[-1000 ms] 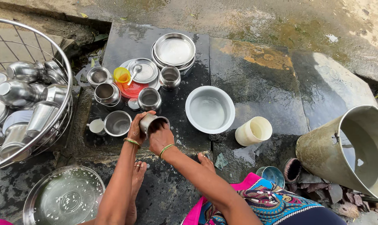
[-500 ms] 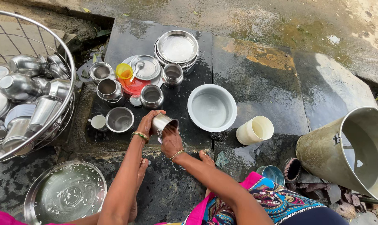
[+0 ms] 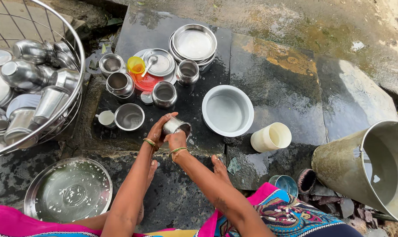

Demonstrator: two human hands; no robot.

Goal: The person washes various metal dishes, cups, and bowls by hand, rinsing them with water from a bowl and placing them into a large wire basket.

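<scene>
Since half a second ago the steel cup (image 3: 176, 127) has been tipped further over, mouth now turned toward the white bowl (image 3: 227, 110), and both hands have drawn in tight around it; judged as scrubbing carried from the inside to the outer wall. Left hand (image 3: 157, 130) curled about the cup's base, gripping it. Right hand (image 3: 177, 141) closed under the rim, fingers pressed to the metal; whether it holds a scrubber, cannot tell. Cup sits between the two hands, above the wet dark slab (image 3: 194, 145). Cup small, shiny, wet, undented. Cream mug (image 3: 271, 137) well right of the hands
</scene>
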